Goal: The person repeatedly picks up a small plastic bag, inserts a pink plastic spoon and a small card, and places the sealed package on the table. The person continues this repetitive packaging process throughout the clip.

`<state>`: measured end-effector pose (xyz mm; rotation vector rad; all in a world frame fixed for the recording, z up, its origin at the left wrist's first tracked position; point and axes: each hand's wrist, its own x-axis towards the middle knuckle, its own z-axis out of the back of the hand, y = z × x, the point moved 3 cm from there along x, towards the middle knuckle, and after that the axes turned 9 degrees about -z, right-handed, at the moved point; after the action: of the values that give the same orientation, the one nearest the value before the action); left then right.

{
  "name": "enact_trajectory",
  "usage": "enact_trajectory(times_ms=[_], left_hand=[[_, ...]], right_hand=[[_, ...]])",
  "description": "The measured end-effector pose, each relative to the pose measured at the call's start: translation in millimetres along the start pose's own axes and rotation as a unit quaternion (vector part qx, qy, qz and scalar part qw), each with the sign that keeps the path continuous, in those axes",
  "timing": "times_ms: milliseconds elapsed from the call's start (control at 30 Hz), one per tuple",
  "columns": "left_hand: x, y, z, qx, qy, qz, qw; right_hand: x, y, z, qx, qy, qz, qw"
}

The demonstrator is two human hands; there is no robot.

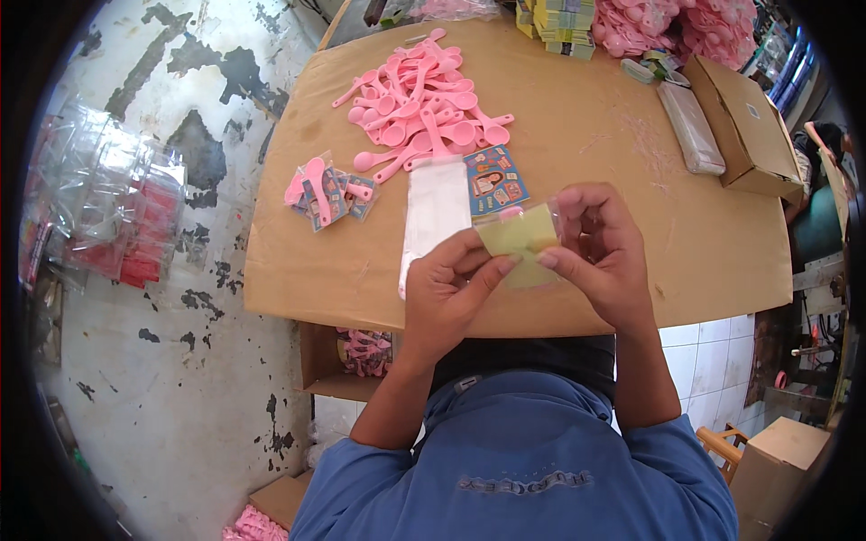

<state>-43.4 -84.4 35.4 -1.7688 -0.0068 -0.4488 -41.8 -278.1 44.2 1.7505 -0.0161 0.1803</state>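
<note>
Above the table's near edge, both my hands hold a small clear plastic bag [517, 236] with a pale yellow-green card in it. A bit of pink, perhaps a spoon's end, shows at its top edge. My left hand [449, 279] pinches the left side between thumb and fingers. My right hand [603, 252] pinches the right side, its fingers curled behind. Just beyond lie a blue printed card [497, 178] and a stack of whitish plastic bags [437, 209]. A heap of loose pink spoons [424, 99] spreads farther back. Bagged spoons with cards [329, 191] lie to the left.
The brown table [722, 243] has bundled yellow cards [559, 27] and bags of pink spoons [645, 27] at the back. A cardboard box [740, 126] and a wrapped pack [690, 128] stand at right. Below the left edge, an open box [365, 352] holds packed spoons. Clear bags [117, 189] hang left.
</note>
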Motion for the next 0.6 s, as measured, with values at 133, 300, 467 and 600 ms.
enact_trajectory(times_ms=[133, 300, 467, 600], left_hand=[[1.4, -22.0, 27.3, 0.122, -0.082, -0.151, 0.978], [28.8, -46.9, 115.8, 0.328, -0.131, -0.303, 0.885], [32.8, -22.2, 194.7, 0.566, -0.032, -0.097, 0.818], [43.0, -28.6, 194.4, 0.594, 0.011, -0.119, 0.796]], right_hand=[[2.3, -11.8, 11.9, -0.197, -0.047, 0.001, 0.979], [8.2, -1.5, 25.0, -0.279, -0.106, -0.044, 0.953], [23.4, -1.2, 16.6, -0.327, -0.075, -0.025, 0.942], [49.0, 6.7, 23.9, -0.399, 0.004, -0.033, 0.916]])
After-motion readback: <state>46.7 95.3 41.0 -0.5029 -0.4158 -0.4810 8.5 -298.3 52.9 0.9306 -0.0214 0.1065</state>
